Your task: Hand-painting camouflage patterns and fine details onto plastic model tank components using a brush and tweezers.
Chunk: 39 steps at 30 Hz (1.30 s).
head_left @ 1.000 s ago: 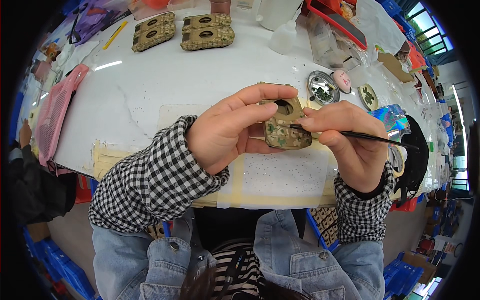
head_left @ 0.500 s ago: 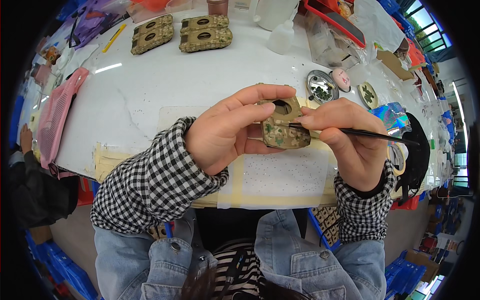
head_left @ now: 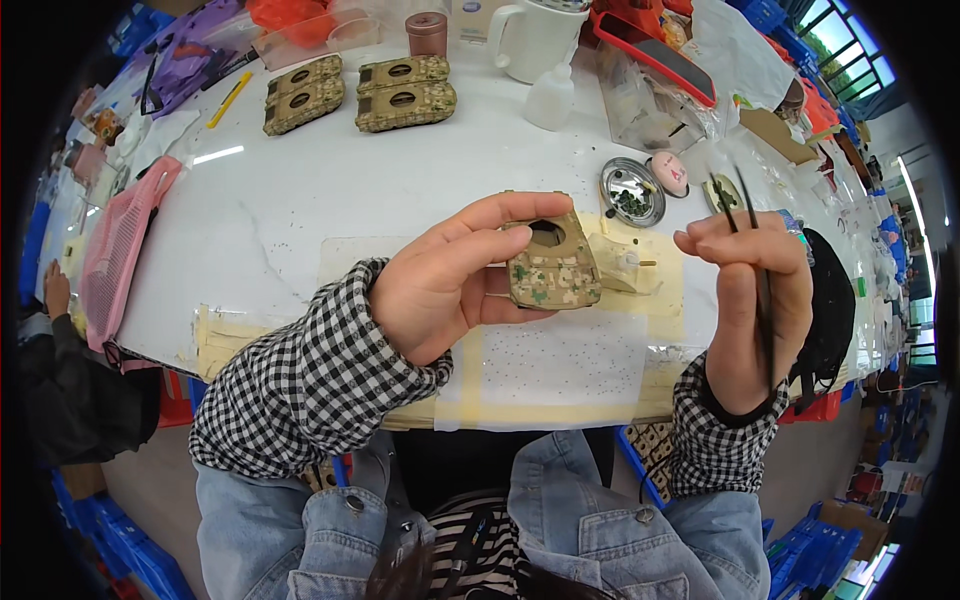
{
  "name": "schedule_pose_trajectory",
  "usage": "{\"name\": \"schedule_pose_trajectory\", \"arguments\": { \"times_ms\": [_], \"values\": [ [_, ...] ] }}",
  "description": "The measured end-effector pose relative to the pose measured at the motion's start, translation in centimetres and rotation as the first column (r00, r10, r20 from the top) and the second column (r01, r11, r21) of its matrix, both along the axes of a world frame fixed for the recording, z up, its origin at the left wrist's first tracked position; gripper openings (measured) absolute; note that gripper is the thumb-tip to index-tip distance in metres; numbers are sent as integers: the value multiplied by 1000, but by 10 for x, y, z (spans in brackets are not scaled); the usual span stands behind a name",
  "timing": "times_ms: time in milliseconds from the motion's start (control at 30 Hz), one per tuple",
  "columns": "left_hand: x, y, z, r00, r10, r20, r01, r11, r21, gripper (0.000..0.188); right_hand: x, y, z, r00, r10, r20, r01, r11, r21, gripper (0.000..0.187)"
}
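Note:
My left hand (head_left: 430,275) is wrapped round a camouflage-patterned toy tank hull (head_left: 552,283), fingers along its far and near sides and the thumb by the round hole in its top. Raised to the right of the hull and apart from it is my right hand (head_left: 752,300), which holds black tweezers (head_left: 768,340) with their two tips spread and pointing up and away. Beyond the hands, a round metal dish (head_left: 660,212) contains small dark green pieces. A white sheet (head_left: 545,375) dotted with tiny dark specks lies taped below the hull.
More camouflage hulls (head_left: 405,108) stand at the back left near a yellow pen (head_left: 230,100). A white jug (head_left: 538,42), a squeeze bottle (head_left: 550,100) and a red-cased phone (head_left: 655,58) are at the back. At far left, another person's hand (head_left: 56,288) rests beside a pink mesh bag (head_left: 125,245).
My right hand has drawn the tweezers off the hull to the right and turned their tips upward. The hull in my left hand has shifted slightly left.

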<state>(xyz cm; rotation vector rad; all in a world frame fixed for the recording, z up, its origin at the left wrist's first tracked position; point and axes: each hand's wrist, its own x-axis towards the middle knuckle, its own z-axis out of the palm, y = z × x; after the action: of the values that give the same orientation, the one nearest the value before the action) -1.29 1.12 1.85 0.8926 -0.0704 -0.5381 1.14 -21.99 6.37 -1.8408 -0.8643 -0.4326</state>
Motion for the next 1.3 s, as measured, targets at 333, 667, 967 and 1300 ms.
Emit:
{"name": "schedule_pose_trajectory", "arguments": {
  "times_ms": [333, 667, 967, 1300],
  "values": [
    [1, -1, 2, 1000, 10, 0, -10, 999, 41, 43, -7, -23, -11, 968, -244, 64, 251, 920, -302, 8],
    [1, -1, 1, 1000, 12, -12, -12, 999, 33, 42, 4, -23, -33, 941, -275, 197, 335, 840, -428, 20],
    [1, -2, 2, 1000, 16, -18, -15, 999, 39, 42, 8, -17, -38, 944, -269, 189, 320, 883, -343, 16],
    [1, -3, 2, 1000, 3, -16, -2, 999, 43, 43, -9, -7, -7, 952, -221, 211, 246, 964, -104, 17]
  ]
}}
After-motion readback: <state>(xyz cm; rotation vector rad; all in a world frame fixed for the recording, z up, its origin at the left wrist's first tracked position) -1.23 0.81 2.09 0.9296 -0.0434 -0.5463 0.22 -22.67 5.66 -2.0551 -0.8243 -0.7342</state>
